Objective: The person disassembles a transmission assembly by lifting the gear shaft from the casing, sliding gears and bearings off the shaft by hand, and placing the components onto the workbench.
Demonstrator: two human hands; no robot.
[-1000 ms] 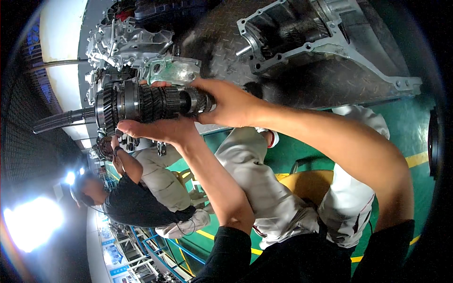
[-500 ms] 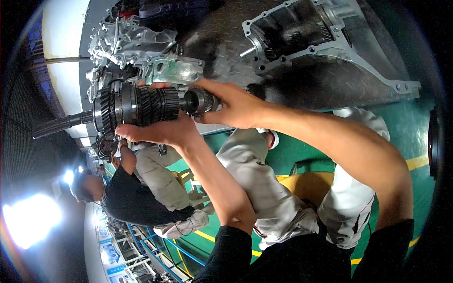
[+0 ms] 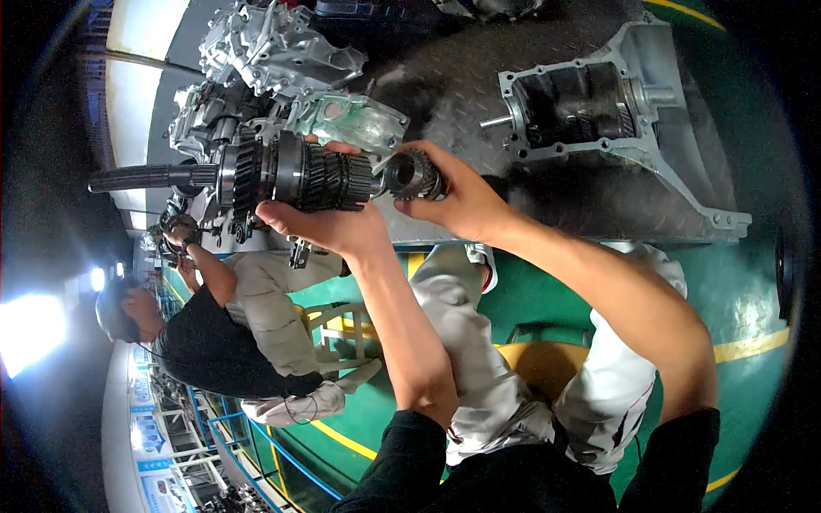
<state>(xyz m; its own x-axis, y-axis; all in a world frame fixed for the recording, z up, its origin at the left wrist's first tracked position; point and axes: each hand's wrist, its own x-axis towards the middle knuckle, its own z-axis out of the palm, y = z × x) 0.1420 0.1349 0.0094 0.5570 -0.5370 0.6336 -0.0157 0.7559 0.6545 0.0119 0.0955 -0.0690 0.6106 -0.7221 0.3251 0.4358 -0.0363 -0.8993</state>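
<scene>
While silver castings (image 3: 275, 50) and an open gearbox housing (image 3: 646, 145) lie on the bench (image 3: 449, 103), the left hand (image 3: 333, 227) grips a geared shaft (image 3: 292, 169) above its edge; the right hand (image 3: 466, 198) clasps a gear (image 3: 422, 173), now turned bore-outward.

head fisheye | head-worn, left of pair | faces down | near: left hand (image 3: 342, 229), right hand (image 3: 466, 197)
</scene>
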